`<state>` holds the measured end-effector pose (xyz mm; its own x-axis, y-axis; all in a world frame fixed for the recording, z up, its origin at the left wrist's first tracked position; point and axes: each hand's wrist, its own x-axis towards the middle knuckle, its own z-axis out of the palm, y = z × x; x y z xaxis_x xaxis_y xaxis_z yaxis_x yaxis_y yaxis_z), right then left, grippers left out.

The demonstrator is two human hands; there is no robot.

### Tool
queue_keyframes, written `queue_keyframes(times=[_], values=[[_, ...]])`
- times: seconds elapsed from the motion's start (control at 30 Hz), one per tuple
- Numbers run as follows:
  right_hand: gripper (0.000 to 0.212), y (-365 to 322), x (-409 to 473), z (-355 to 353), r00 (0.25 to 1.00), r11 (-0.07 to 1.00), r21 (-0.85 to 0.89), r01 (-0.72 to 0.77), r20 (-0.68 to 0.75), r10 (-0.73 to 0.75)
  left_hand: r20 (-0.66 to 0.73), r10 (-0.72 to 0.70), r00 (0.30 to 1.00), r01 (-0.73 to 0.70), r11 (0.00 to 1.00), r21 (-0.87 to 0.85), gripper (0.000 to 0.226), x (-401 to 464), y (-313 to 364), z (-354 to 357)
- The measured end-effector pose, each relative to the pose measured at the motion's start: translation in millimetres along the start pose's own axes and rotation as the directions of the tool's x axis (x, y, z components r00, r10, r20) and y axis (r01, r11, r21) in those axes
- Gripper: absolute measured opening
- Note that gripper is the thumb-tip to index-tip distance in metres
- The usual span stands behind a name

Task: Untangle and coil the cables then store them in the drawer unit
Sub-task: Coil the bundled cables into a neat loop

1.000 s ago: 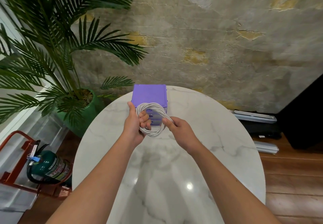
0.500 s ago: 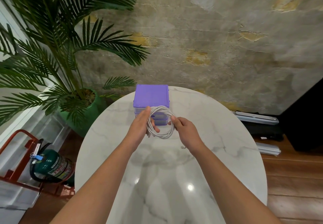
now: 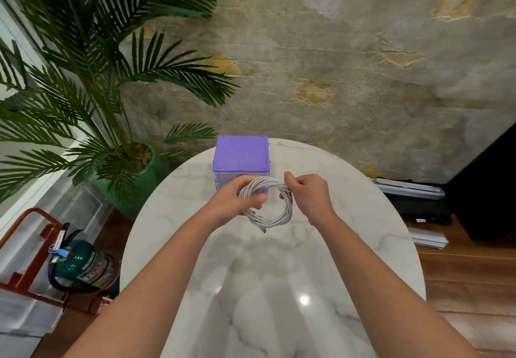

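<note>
A white cable point(image 3: 272, 219) is wound into a round coil and held above the marble table point(image 3: 363, 218), just in front of the purple drawer unit point(image 3: 240, 153). My left hand point(image 3: 237, 200) grips the coil's left side, thumb across the strands. My right hand point(image 3: 308, 194) pinches the coil's upper right part, fingers curled round the strands. A short cable end sticks out at the bottom of the coil. The drawer unit's front is mostly hidden behind my hands and the coil.
A potted palm in a green pot point(image 3: 139, 173) stands left of the table. A green fire extinguisher point(image 3: 81, 267) in a red stand sits on the floor at lower left. Grey flat panels point(image 3: 407, 188) lie on the wooden floor at right.
The coil has been turned flatter toward me and sits a little lower and to the right. My right hand has shifted up onto the coil's top right and now pinches it.
</note>
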<state>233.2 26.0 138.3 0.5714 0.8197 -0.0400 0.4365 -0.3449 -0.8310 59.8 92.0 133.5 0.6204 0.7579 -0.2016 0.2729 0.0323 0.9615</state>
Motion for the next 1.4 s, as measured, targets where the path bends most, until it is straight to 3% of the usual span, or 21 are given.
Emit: queue_keyframes(times=[0.17,0.27,0.4,0.57,0.63,0.77,0.93,1.1,1.23,1.4], values=[[0.047,-12,0,-1,0.995,0.995,-0.061,0.075,0.067,-0.071,-0.018,-0.051,0.999,0.054,0.964,0.262,0.036,10,11,5],[0.013,-14,1,-3,0.992,0.996,0.039,0.079,0.093,-0.083,0.038,-0.027,0.999,0.012,0.940,0.341,0.036,9,17,5],[0.021,-12,2,-3,0.987,0.995,0.066,0.073,0.140,-0.082,0.100,-0.030,0.994,-0.017,0.900,0.435,0.023,9,19,10],[0.007,-9,-3,-4,0.961,0.983,0.157,0.097,0.243,-0.133,0.031,-0.090,0.995,0.067,0.889,0.452,0.031,10,17,7],[0.016,-4,-4,-4,0.946,0.980,0.135,0.150,0.268,-0.182,-0.055,-0.089,0.994,0.104,0.901,0.420,0.032,11,16,1],[0.030,14,5,0,0.895,0.879,-0.246,0.407,0.299,-0.331,-0.171,-0.103,0.980,0.148,0.949,0.277,0.032,13,14,-8],[0.028,17,4,2,0.881,0.855,-0.222,0.468,0.194,-0.431,-0.173,-0.128,0.977,0.152,0.979,0.134,0.040,12,19,-7],[0.020,21,7,-2,0.941,0.915,-0.234,0.328,0.168,-0.294,-0.135,-0.090,0.987,0.075,0.991,-0.114,0.031,7,28,-8],[0.020,29,1,3,0.946,0.916,-0.278,0.288,0.233,-0.226,-0.108,-0.068,0.992,0.051,0.986,-0.157,0.030,7,30,-5],[0.025,32,-9,10,0.959,0.995,-0.070,0.076,0.278,-0.054,-0.093,-0.071,0.993,0.042,0.957,-0.287,0.029,8,28,-2]])
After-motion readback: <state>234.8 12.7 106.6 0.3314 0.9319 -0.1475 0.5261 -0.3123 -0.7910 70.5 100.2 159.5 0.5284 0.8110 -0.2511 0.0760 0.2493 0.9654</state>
